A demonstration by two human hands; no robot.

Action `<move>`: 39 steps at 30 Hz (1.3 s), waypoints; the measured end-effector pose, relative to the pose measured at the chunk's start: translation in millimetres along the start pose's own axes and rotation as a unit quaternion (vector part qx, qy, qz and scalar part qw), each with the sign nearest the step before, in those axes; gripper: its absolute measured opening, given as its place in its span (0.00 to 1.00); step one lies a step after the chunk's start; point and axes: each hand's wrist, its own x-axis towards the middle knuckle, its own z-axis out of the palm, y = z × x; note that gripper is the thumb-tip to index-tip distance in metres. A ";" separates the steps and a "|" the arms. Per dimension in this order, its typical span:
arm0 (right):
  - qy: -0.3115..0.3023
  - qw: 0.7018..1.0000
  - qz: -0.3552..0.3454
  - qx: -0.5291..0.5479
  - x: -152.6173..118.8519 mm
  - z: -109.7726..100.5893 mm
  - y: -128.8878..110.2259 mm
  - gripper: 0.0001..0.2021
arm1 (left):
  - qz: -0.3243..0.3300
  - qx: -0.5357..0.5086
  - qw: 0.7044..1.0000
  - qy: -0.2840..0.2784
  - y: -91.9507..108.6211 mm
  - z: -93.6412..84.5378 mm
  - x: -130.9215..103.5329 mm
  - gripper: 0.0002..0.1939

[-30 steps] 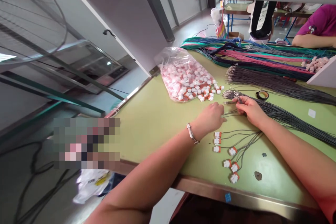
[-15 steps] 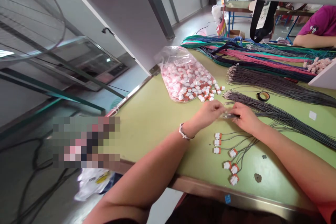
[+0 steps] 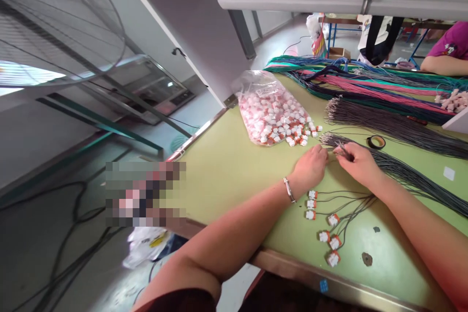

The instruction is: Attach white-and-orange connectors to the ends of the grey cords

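Note:
My left hand (image 3: 311, 168) is closed near the ends of a dark wire bundle (image 3: 402, 170), its fingers pressed together on something too small to make out. Just right of it, my right hand (image 3: 356, 161) is wrapped round a small dark tool (image 3: 344, 150) whose tip points up and left. Below the hands, several white-and-orange connectors (image 3: 333, 219) with grey wires lie on the green table (image 3: 219, 170). A clear bag (image 3: 270, 107) of such connectors lies open beyond my left hand, some spilled at its mouth.
A second dark wire bundle (image 3: 395, 124) lies behind the first, with coloured wires (image 3: 351, 80) farther back. A black tape roll (image 3: 376, 142) is right of my right hand. A person's arm (image 3: 444, 65) rests at the far right. A wire-guarded fan (image 3: 62, 24) is at upper left.
The view has shifted, so the scene sits farther right. My left hand has turned, its back now up. The tool in my right hand now points upward rather than left.

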 end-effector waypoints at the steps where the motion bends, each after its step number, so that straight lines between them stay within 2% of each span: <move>1: -0.024 0.998 -0.017 -0.053 -0.7 2.3 3.4 0.04 | 0.005 -0.008 1.000 0.002 -1.1 0.4 -2.6 0.10; 4: -0.080 0.985 -0.058 -0.138 -4.2 6.7 9.3 0.11 | 0.018 -0.049 0.999 0.005 -6.5 -0.6 -7.6 0.10; 6: -0.102 0.983 -0.058 -0.143 -5.4 7.5 10.7 0.14 | 0.049 -0.085 0.995 0.016 -14.0 -5.6 -7.0 0.09; 8: -0.096 0.991 -0.029 -0.090 -4.5 7.9 11.7 0.13 | 0.076 -0.094 0.992 0.045 -25.4 -14.7 -3.9 0.10; 11: -0.042 0.997 0.054 0.047 0.1 9.4 13.5 0.08 | 0.046 -0.011 0.995 0.092 -45.8 -29.2 2.9 0.13; 13: -0.024 0.989 0.101 0.109 3.2 10.0 14.2 0.09 | 0.025 0.054 0.996 0.072 -56.4 -34.0 7.3 0.15; 16: -0.040 0.982 0.134 0.130 5.6 8.9 13.3 0.12 | 0.016 0.131 0.990 0.042 -62.1 -32.6 11.8 0.15; 22: -0.023 0.978 0.141 0.150 5.5 6.1 8.3 0.17 | 0.017 0.176 0.984 0.014 -49.8 -28.7 12.9 0.15; 26: -0.017 0.974 0.144 0.173 4.4 6.2 7.0 0.16 | -0.010 0.126 0.991 0.034 -48.0 -29.9 11.9 0.17; 28: -0.006 0.975 0.137 0.177 3.5 6.2 6.4 0.15 | -0.010 0.051 0.997 0.059 -50.8 -29.3 11.3 0.16; 30: 0.000 0.976 0.131 0.176 2.5 6.2 5.2 0.14 | -0.028 -0.069 0.993 0.094 -52.6 -28.8 9.8 0.13; 32: 0.004 0.977 0.124 0.174 1.7 6.2 3.5 0.14 | -0.088 -0.240 0.962 0.100 -50.3 -29.2 6.9 0.09; 33: 0.005 0.978 0.121 0.172 1.4 6.3 2.6 0.13 | -0.122 -0.336 0.930 0.085 -47.3 -29.7 5.0 0.09; 34: 0.006 0.978 0.118 0.170 1.1 6.3 1.9 0.13 | -0.155 -0.431 0.887 0.061 -43.4 -30.2 3.2 0.10; 36: 0.006 0.981 0.112 0.161 0.6 6.2 1.2 0.12 | -0.175 -0.582 0.794 0.006 -34.1 -30.4 0.3 0.12; 39: 0.016 0.984 0.094 0.152 -0.2 5.9 1.6 0.11 | -0.177 -0.693 0.697 -0.055 -22.8 -27.2 -0.6 0.06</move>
